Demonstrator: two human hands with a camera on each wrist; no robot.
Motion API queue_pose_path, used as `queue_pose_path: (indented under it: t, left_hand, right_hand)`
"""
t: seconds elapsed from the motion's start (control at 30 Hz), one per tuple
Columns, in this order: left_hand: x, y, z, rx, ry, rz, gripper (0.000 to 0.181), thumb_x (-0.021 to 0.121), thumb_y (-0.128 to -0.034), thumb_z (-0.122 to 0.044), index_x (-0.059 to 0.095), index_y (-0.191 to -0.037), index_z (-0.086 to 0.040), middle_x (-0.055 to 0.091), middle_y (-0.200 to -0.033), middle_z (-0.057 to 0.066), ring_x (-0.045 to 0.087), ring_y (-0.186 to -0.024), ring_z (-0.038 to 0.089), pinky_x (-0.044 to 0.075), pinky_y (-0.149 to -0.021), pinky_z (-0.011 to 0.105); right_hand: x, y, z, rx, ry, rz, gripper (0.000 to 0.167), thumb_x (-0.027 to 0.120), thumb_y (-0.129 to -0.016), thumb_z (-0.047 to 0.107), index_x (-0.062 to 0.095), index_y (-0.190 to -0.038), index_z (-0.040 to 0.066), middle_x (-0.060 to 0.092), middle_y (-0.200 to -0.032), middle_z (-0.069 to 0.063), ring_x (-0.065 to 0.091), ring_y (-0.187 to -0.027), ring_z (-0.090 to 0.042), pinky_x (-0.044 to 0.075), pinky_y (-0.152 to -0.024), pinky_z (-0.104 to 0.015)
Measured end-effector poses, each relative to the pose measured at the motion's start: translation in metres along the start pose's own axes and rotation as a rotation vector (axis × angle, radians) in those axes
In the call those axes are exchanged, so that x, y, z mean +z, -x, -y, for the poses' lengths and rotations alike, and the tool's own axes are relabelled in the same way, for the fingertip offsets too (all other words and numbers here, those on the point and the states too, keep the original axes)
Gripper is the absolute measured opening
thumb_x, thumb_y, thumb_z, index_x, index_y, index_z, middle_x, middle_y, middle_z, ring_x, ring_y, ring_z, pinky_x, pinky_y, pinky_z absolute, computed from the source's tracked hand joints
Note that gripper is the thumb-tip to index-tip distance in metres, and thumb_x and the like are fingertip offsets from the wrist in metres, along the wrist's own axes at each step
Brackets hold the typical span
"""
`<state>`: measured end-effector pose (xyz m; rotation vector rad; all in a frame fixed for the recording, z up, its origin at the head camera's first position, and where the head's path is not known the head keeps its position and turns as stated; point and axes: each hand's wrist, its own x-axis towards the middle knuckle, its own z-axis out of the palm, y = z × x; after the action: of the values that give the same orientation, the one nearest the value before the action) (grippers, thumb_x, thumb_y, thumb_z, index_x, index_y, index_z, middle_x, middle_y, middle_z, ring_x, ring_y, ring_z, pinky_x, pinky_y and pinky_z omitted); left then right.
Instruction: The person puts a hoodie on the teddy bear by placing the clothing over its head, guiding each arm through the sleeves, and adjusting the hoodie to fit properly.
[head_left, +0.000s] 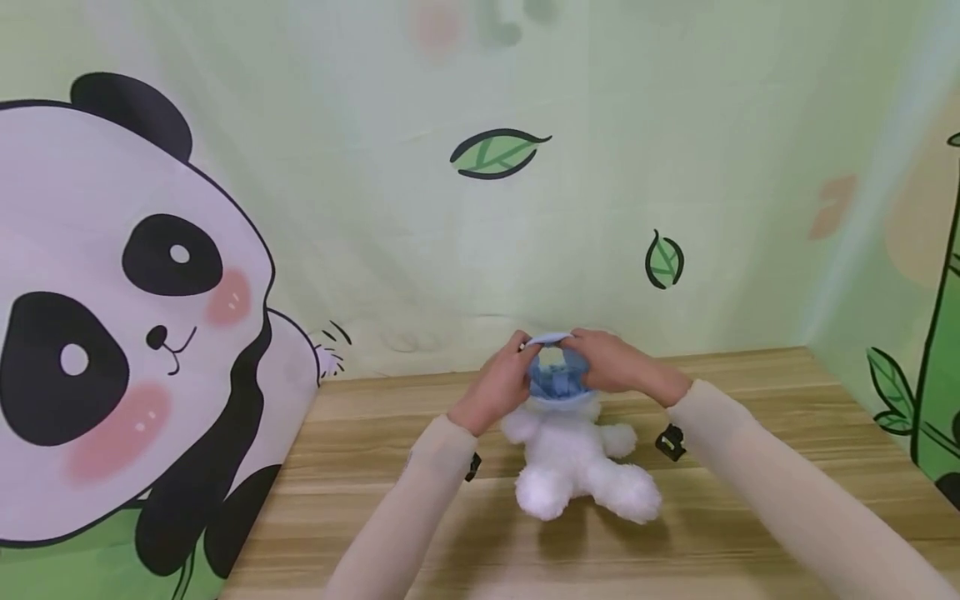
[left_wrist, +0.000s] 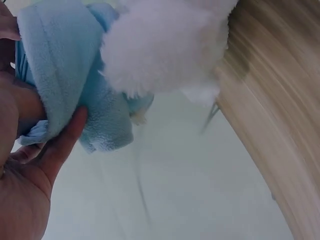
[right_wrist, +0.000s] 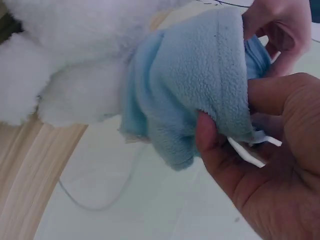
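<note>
A white fluffy plush toy (head_left: 566,454) lies on its back or front on the wooden table, legs toward me; which side is up I cannot tell. Around its head end is a small light-blue fleece garment (head_left: 557,387), its hem spread into a round opening. My left hand (head_left: 497,379) pinches the left edge of that hem, the thumb outside and fingers inside in the left wrist view. On the opposite edge, my right hand (head_left: 617,362) pinches the hem between thumb and fingers. A short sleeve-like flap (right_wrist: 175,150) hangs from the garment in the right wrist view. The toy's face is hidden.
The wood-grain table (head_left: 360,467) reaches back to a pale green cloth backdrop (head_left: 375,208) printed with leaves. A large printed panda (head_left: 187,367) covers the left side. Black wrist devices (head_left: 670,442) sit under both cuffs.
</note>
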<state>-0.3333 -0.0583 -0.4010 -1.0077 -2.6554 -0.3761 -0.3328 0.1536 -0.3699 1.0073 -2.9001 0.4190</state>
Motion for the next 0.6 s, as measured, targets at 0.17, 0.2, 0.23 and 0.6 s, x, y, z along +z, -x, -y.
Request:
queue_pose_path:
  t: [0.17, 0.2, 0.23, 0.6]
  left_hand:
    - [0.003, -0.008, 0.005, -0.033, 0.03, 0.029, 0.047, 0.06, -0.0892, 0.004, 0.052, -0.135, -0.002, 0.049, -0.125, 0.012, 0.057, -0.085, 0.017, 0.049, -0.071, 0.025]
    - [0.004, -0.009, 0.006, -0.041, 0.037, 0.036, 0.048, 0.059, -0.0894, 0.004, 0.051, -0.136, -0.002, 0.048, -0.126, 0.012, 0.057, -0.085, 0.017, 0.049, -0.071, 0.025]
    - [0.004, -0.011, 0.007, -0.049, 0.041, 0.039, 0.049, 0.06, -0.0895, 0.003, 0.051, -0.137, -0.003, 0.047, -0.126, 0.012, 0.057, -0.086, 0.017, 0.049, -0.071, 0.025]
    - [0.002, -0.035, 0.013, -0.083, 0.033, 0.017, 0.052, 0.06, -0.0888, 0.002, 0.051, -0.139, -0.008, 0.047, -0.129, 0.009, 0.057, -0.088, 0.017, 0.049, -0.073, 0.027]
  right_hand:
    - [-0.003, -0.008, -0.004, 0.013, -0.03, 0.036, 0.065, 0.064, -0.073, -0.008, 0.052, -0.137, -0.004, 0.06, -0.125, -0.021, 0.059, -0.109, -0.035, 0.05, -0.092, -0.049]
    - [-0.004, -0.01, -0.004, 0.021, -0.026, 0.042, 0.065, 0.065, -0.074, -0.007, 0.051, -0.137, -0.004, 0.059, -0.125, -0.022, 0.058, -0.11, -0.035, 0.05, -0.092, -0.049]
    - [-0.005, -0.011, -0.005, 0.032, -0.007, 0.049, 0.064, 0.065, -0.075, -0.006, 0.051, -0.138, -0.004, 0.059, -0.126, -0.021, 0.058, -0.11, -0.035, 0.05, -0.092, -0.049]
    - [-0.019, -0.027, -0.011, 0.131, -0.028, 0.028, 0.055, 0.063, -0.081, -0.003, 0.053, -0.135, -0.003, 0.061, -0.117, -0.02, 0.057, -0.097, -0.029, 0.049, -0.084, -0.044]
